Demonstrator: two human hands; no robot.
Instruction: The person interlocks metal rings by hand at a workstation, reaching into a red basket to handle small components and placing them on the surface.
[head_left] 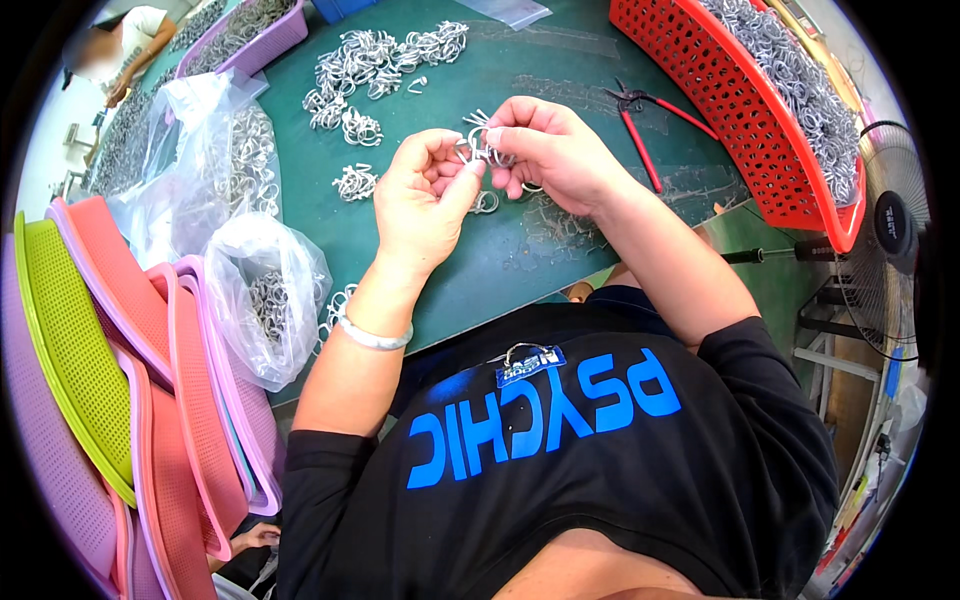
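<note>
My left hand [425, 195] pinches small silvery metal rings [480, 150] between thumb and fingers above the green tabletop. Close against it, my right hand [550, 150] grips the same little cluster from the other side. The exact shape of the held pieces is partly covered by my fingers. A few similar rings [484, 203] show just below my hands. Left of my left hand lies a small heap of rings [355, 182], and a bigger heap [370, 60] spreads farther back.
Red-handled pliers [640, 130] lie on the green table [420, 300], beside a red perforated basket [700, 90] full of metal pieces. Plastic bags [265, 300] of rings and stacked coloured baskets [70, 360] stand left. A fan [890, 220] is at right. Another person [125, 50] is far left.
</note>
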